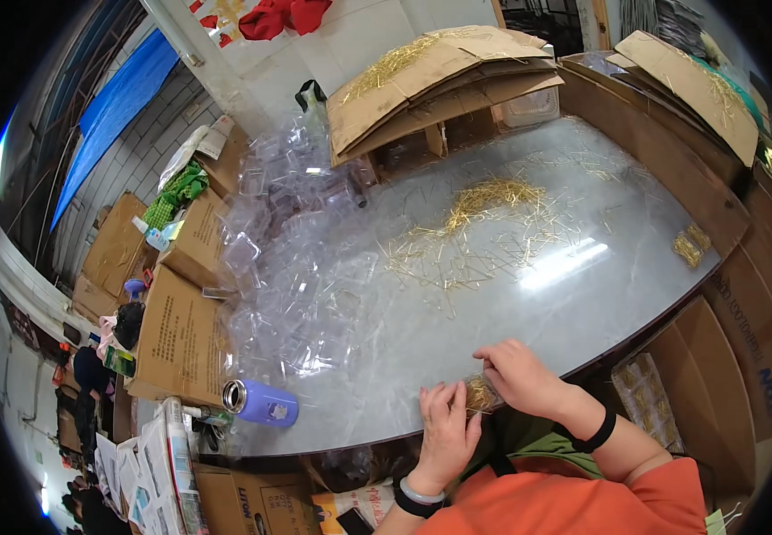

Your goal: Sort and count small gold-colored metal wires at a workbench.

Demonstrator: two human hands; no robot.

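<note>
- Broad grey tabletop [412, 343] here!
- Clear plastic boxes [292, 276] heaped along its left.
- Golden pins [497, 201] strewn mid-surface.
- Left hand [442, 434]: grip around the bundle; right hand [527, 379] alongside, grip impossible to tell.
- Golden bundle [478, 394], between both, near edge.

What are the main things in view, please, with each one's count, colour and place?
Pin bundle: one, gold, between the hands
Loose pins: many, gold, mid-table
Pin cluster: one, gold, table's right edge
Plastic boxes: many, clear, table's left
Thermos bottle: one, purple, table's near-left edge
Table: one, grey, centre
Cardboard boxes: several, brown, left and right
Cardboard sheets: several, brown, back of table
Tarp: one, blue, upper left
Newspapers: several, mostly white, lower left
Wristbands: two, black, one per wrist
Shirt: one, orange, bottom
Left hand: one, bare, left of bundle
Right hand: one, bare, upper right of bundle
</note>
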